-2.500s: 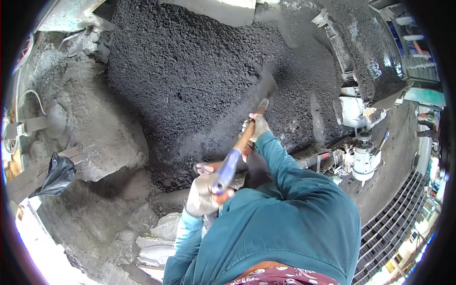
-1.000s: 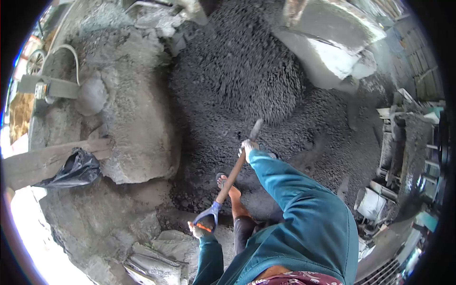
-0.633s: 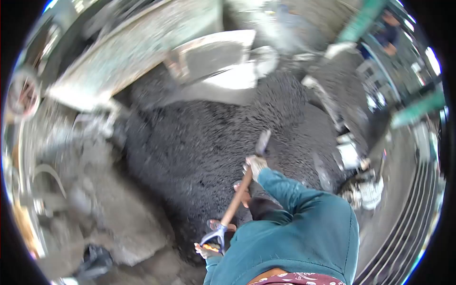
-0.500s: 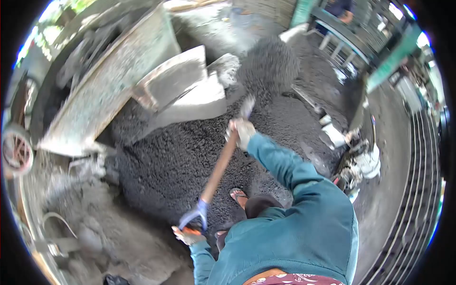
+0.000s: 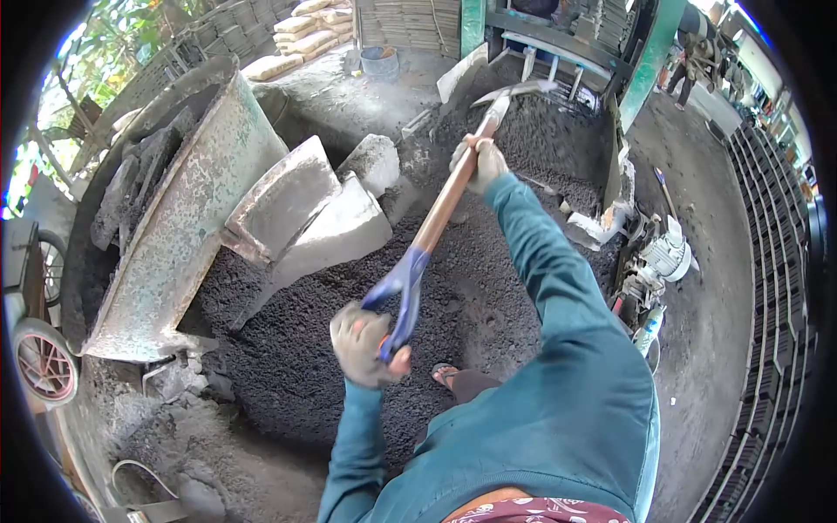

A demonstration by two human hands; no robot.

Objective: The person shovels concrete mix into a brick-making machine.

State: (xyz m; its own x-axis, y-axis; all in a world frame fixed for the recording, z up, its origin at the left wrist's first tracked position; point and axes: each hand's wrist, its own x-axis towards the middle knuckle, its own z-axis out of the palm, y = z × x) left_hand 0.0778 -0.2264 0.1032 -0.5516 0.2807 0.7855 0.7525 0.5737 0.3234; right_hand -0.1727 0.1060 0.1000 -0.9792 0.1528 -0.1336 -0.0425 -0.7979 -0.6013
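A shovel (image 5: 443,207) with a wooden shaft and blue D-shaped handle slants up and away from me. My gloved left hand (image 5: 364,344) is closed round the handle's grip at the near end. Farther along, my gloved right hand (image 5: 482,164) wraps the shaft just below the blade (image 5: 516,89). The blade is raised, seen nearly edge-on, with no load visible on it. Beyond and below it is a heap of dark, grainy mix (image 5: 558,144), blurred in places. More dark mix (image 5: 296,349) covers the floor around my sandalled foot (image 5: 445,373).
At left stands a large rusty drum (image 5: 174,227) with a metal chute (image 5: 288,196). A motor (image 5: 667,254) sits to the right, near stacked dark blocks (image 5: 767,288) on racks. A green-framed machine (image 5: 649,65), a bucket (image 5: 379,63) and sacks (image 5: 309,35) are at the back.
The shovel and both hands have moved up and forward. A blurred mass of dark mix ahead of the blade is gone from there; loose mix shows beyond the blade. The view has shifted.
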